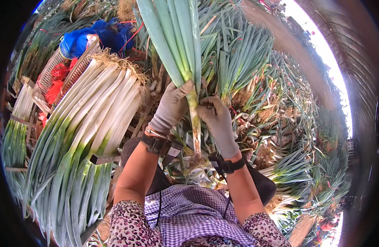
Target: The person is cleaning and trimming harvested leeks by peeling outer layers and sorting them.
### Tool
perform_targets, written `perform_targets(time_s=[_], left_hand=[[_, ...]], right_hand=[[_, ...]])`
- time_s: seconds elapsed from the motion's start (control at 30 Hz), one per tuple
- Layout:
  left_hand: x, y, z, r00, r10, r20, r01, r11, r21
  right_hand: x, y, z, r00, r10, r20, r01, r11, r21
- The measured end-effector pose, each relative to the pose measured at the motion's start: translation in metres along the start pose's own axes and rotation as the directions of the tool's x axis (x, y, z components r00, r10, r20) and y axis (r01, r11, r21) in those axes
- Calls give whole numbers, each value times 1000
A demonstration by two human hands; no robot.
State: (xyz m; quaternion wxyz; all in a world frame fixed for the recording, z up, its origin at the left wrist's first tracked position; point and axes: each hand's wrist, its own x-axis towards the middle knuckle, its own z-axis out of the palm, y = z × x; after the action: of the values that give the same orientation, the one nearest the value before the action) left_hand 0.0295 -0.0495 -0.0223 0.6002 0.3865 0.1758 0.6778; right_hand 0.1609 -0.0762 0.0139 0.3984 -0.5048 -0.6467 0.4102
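My left hand (174,103), in a pale knit work glove, grips a large green onion (193,108) around its stalk just below the leaves. The onion stands upright before me, leaves up, its soiled, brown-streaked lower stalk and roots pointing toward my lap. My right hand (217,115), gloved alike, has bent fingers against the stalk's right side, below the left hand. Whether those fingertips pinch a strip of sheath cannot be made out. To the left lies a thick row of peeled green onions (93,102), white stalks and roots at the far end, on a metal-framed rack (104,159).
A plastic crate (81,61) with red netting (57,81) stands behind the row, beside blue mesh (103,34). Unpeeled onions (242,58) are heaped ahead. Stripped leaves and stalks (266,114) litter the right side. More onion bundles (291,173) lie at far right.
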Motion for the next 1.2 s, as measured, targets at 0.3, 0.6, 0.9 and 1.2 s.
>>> perform_targets(time_s=[0.3,0.6,0.9,1.2], left_hand=[[2,4,6,999,-38,37,49,914,-403],[8,22,-30,992,117,-49,-127,902,-414],[4,26,3,990,-53,-130,14,958,-287],[2,24,-9,967,-30,-253,-4,991,-130]], right_hand=[[-5,21,0,963,-256,-89,248,965,-89],[-32,76,-143,901,138,-411,-263,927,-266],[12,-20,-28,939,-317,135,343,825,-450],[19,-10,-15,942,-312,125,336,855,-396]])
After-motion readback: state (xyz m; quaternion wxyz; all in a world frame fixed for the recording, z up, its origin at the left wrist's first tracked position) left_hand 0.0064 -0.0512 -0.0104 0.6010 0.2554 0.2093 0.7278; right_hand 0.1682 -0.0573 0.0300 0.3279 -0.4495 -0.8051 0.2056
